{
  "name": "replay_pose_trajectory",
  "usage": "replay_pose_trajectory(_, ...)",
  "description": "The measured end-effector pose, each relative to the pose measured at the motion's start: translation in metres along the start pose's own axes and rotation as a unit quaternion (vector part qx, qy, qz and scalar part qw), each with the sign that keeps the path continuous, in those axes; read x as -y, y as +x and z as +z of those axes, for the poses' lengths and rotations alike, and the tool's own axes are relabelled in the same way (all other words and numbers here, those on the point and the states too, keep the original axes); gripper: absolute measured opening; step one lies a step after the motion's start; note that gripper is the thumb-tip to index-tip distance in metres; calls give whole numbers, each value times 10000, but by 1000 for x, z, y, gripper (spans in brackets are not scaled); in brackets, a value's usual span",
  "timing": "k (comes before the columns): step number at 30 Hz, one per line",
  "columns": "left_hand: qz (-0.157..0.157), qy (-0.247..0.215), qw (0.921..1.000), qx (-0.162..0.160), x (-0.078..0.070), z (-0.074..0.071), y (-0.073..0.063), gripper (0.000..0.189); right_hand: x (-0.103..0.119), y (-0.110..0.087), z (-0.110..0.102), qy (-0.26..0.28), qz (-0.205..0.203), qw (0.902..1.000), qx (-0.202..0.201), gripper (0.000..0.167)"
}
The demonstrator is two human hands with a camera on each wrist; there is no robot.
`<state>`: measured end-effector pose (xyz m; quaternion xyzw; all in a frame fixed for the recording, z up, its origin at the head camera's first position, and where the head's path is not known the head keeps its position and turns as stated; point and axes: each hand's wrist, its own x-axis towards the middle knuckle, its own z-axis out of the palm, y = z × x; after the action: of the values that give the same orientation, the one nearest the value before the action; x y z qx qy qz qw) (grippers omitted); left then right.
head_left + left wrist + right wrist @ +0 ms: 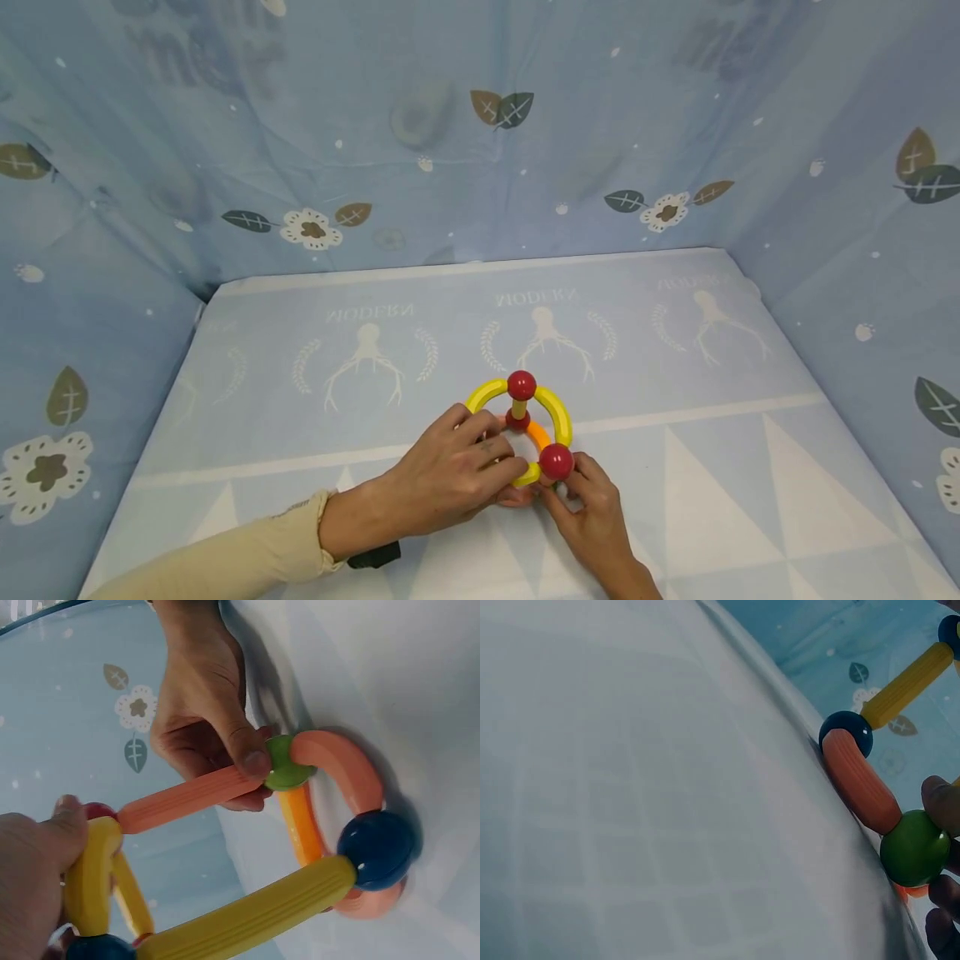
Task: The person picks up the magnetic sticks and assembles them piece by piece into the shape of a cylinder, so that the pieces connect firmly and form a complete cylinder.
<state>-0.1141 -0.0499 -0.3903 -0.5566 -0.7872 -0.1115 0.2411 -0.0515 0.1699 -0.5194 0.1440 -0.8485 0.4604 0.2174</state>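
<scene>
A toy frame of coloured rods and balls stands on the table in the head view, with curved yellow rods [557, 410] and red balls [521, 385] at the top. My left hand [457, 471] grips its upper ring, thumb against a curved yellow rod [90, 877]. My right hand [596, 512] pinches a straight salmon rod [187, 796] just above a green ball [915, 847]. That rod's upper end meets a red ball beside my left thumb. Curved salmon rods [343, 761] and a blue ball [376, 850] form the base. My left hand covers part of the upper ring.
A patterned pale cloth [720, 483] covers the table. Blue printed curtains [420, 192] rise behind it and on both sides. A dark object [375, 556] shows beneath the left wrist.
</scene>
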Motion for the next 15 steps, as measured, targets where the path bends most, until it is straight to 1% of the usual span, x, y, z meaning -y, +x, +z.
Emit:
replay_pose_trajectory(4,-93,-207,9987,-462,-2,5,-2,34,0,1,-2,-5,-122,9999,-27,29)
replay_pose_trajectory(6,-128,-288,9975,-635,-3,7,-3,32,0,1,-2,51,-150,9999,-36,30)
replay_pose_trajectory(9,-173,-349,9968,-702,-3,9,-4,34,0,0,-2,46,-137,9999,-46,29)
replay_pose_trajectory(11,-289,-436,9960,-725,-1,8,-6,39,0,-1,-2,32,-67,10000,-19,28)
replay_pose_trajectory(13,-600,-625,9934,-747,6,6,-9,42,-1,-2,-3,-32,32,10000,51,28)
replay_pose_trajectory(14,-825,-747,9909,-763,12,5,-12,42,-1,-3,-3,-56,121,9998,132,27)
replay_pose_trajectory(15,-1114,-874,9868,-783,19,4,-15,42,-1,-3,-4,-104,152,9996,217,28)
